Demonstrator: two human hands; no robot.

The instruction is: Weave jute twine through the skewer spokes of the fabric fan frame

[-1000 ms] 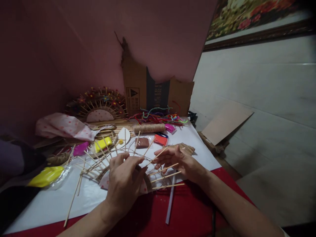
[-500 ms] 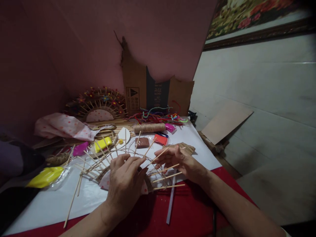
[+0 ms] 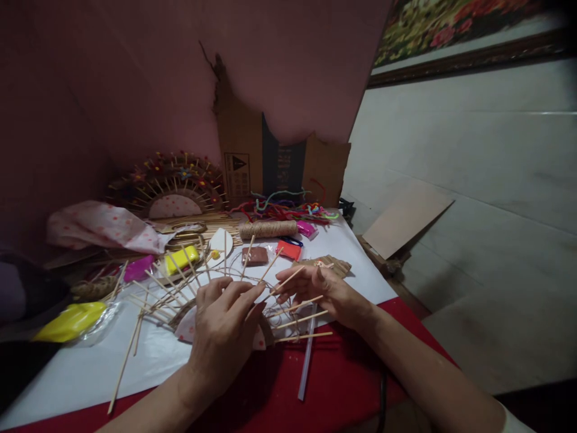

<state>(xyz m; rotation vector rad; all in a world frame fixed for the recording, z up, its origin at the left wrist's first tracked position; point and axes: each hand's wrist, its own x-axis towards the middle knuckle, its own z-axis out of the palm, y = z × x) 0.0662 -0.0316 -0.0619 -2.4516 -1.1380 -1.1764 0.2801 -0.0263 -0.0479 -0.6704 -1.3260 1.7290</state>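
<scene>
My left hand (image 3: 228, 322) lies over a half-round base (image 3: 187, 328) covered in dotted cloth, gripping it, with thumb and fingertips near the foot of a stick. Thin wooden sticks (image 3: 297, 319) fan out from the base, and brown twine (image 3: 216, 272) runs in an arc between them. On the right side my right hand (image 3: 327, 291) is closed with bent fingers among the sticks, at loose loops of the twine. Part of the base is hidden under my left hand, and the right fingertips are partly behind a stick.
Behind stand a finished fan with small flowers (image 3: 180, 180) and torn cardboard (image 3: 243, 144). A twine roll (image 3: 268, 229), pipe cleaners (image 3: 279, 207), yellow clay packs (image 3: 74, 320), brown clay (image 3: 255, 256) and dotted cloth (image 3: 99, 225) lie about. A clear glue stick (image 3: 307, 361) lies in front.
The whole view has shifted slightly, so things sit a little further left and up. Both hands keep nearly the same pose on the stick fan.
</scene>
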